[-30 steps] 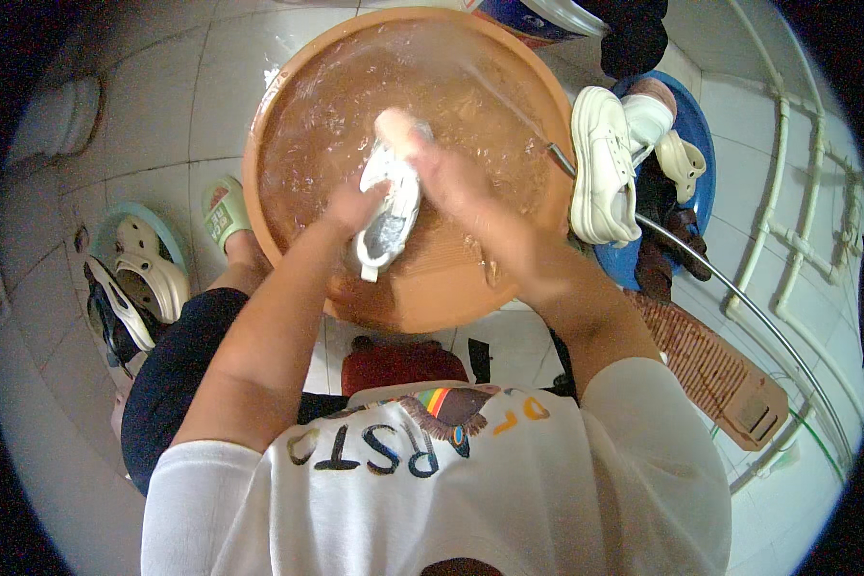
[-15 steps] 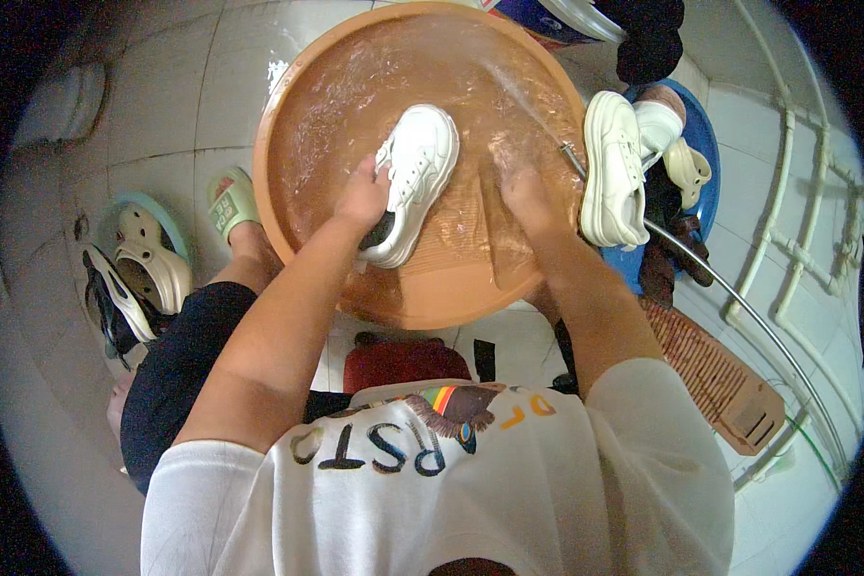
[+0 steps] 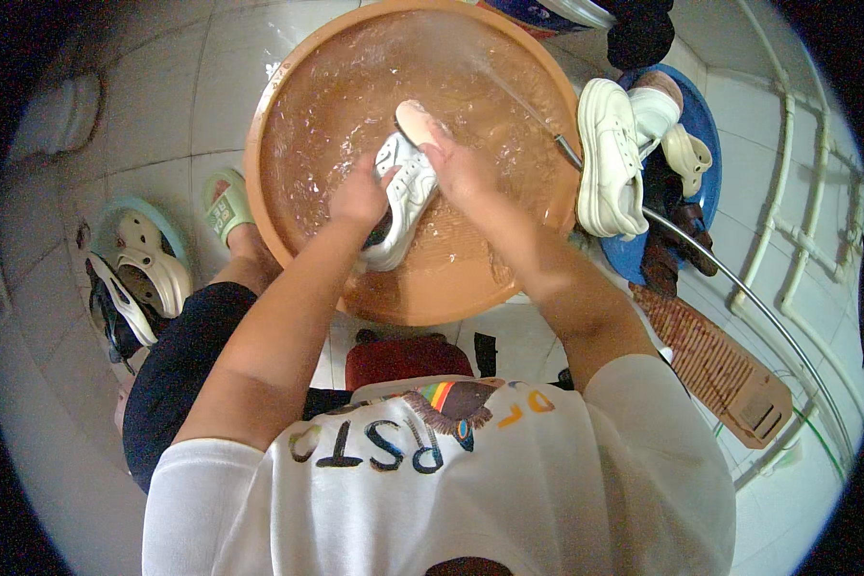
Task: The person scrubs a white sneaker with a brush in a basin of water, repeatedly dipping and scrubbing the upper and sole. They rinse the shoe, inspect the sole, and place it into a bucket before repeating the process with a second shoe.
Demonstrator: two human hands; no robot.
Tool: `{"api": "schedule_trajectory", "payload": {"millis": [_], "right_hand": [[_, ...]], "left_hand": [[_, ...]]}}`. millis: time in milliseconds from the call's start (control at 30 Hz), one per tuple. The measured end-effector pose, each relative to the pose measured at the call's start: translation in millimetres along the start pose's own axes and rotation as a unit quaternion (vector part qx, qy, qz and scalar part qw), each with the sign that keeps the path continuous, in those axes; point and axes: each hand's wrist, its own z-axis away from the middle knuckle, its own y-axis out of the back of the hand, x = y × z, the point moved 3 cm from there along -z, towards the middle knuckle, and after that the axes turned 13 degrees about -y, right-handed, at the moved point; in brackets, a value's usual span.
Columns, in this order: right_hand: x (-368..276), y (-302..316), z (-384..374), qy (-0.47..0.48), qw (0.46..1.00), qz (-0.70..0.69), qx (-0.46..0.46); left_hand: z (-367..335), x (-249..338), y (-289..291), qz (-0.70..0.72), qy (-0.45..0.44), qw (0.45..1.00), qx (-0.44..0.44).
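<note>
My left hand [image 3: 359,198] grips a white lace-up sneaker [image 3: 405,213] by its side, over the water in a round orange basin [image 3: 263,206]. In my right hand [image 3: 465,177] is what looks like a scrubbing brush [image 3: 417,123] with a pale oval back. The brush lies against the toe end of the sneaker and covers part of it; its bristles are hidden. A thin stream of water runs into the basin from a metal tube [image 3: 568,150] at the right rim.
A second white sneaker [image 3: 609,158] rests at the basin's right rim, beside a blue tub [image 3: 706,173] and a pale clog [image 3: 687,161]. A brown washboard [image 3: 715,370] lies lower right. Clogs [image 3: 151,263] and a black-and-white shoe [image 3: 123,307] sit at left. A red stool [image 3: 408,361] shows below.
My right hand has come up out of the water with the brush and moved left onto the sneaker's toe. My left hand still holds the sneaker in about the same place.
</note>
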Motion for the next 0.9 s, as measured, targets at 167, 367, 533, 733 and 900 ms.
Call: {"api": "schedule_trajectory", "payload": {"millis": [167, 367, 533, 733, 900], "right_hand": [[-12, -6, 10, 0.084, 0.988, 0.121, -0.053], [38, 18, -65, -0.124, 0.99, -0.002, 0.06], [70, 34, -30, -0.088, 0.976, -0.182, 0.084], [53, 7, -25, -0.01, 0.979, -0.19, 0.074], [37, -28, 41, 0.161, 0.956, -0.245, -0.007]], "left_hand": [[-6, -28, -7, -0.026, 0.023, 0.999, -0.04], [-3, -3, 3, -0.06, 0.04, 0.997, -0.034], [0, -31, 3, -0.018, 0.091, 0.995, -0.047], [-10, -50, -14, 0.045, 0.046, 0.997, -0.034], [-32, -116, -51, 0.098, 0.077, 0.992, -0.032]]}}
